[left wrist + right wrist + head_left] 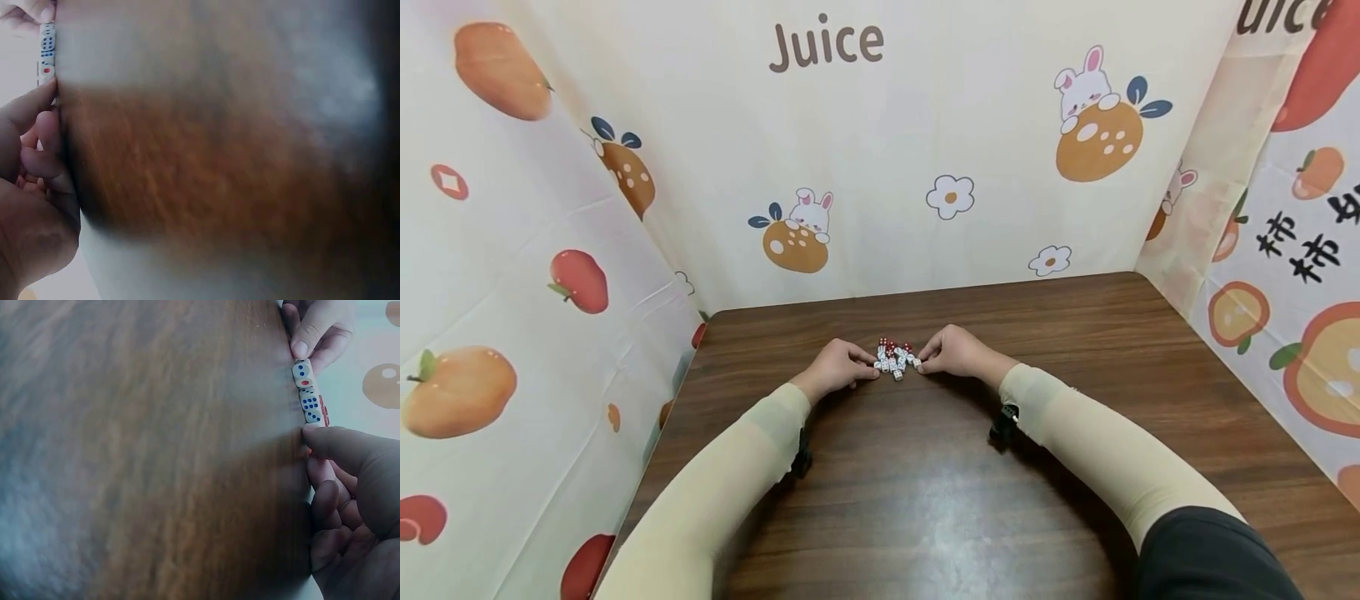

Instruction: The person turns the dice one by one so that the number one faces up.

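A tight cluster of small dice (891,363), white ones in front and several red ones behind, lies on the brown wooden table (917,467). At its left side my left hand (837,364) has thumb and forefinger tips at a white die (877,365), the other fingers curled under. Opposite, my right hand (957,352) pinches another white die (917,363) at the cluster's right edge. Seen low in the right wrist view, white dice (309,399) with blue and red pips stand in a row between the two thumbs. The left wrist view shows the left thumb (37,106) close against the dice.
A pale curtain (895,167) printed with fruit, rabbits and flowers hangs behind the table and along both sides. Dark wrist cameras (1002,427) sit under the cream sleeves (1075,425). Light glares on the tabletop near the front.
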Demonstrator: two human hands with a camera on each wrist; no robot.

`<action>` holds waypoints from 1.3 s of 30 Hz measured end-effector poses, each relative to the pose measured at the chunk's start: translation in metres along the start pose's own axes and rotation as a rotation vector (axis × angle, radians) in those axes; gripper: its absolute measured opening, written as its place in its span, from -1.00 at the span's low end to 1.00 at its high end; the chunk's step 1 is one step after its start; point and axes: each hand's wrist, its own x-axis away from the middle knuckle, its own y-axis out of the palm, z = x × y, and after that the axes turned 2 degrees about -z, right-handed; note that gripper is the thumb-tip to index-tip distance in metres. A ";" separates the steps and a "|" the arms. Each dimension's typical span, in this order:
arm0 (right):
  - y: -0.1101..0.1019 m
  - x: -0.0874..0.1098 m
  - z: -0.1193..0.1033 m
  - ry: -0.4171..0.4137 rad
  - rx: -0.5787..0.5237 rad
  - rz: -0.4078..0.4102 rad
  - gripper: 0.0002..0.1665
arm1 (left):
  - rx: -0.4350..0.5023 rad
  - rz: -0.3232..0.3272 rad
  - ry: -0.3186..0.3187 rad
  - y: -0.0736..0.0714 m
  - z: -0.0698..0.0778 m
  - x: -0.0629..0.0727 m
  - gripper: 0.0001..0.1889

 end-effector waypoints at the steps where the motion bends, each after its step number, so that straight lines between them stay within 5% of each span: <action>1: 0.000 0.000 0.000 0.000 -0.005 0.002 -0.81 | 0.004 0.002 -0.002 0.000 -0.001 0.000 -0.73; 39: -0.003 -0.002 0.012 -0.030 -0.035 -0.022 -0.83 | 0.060 0.004 -0.048 0.002 -0.004 -0.002 -0.76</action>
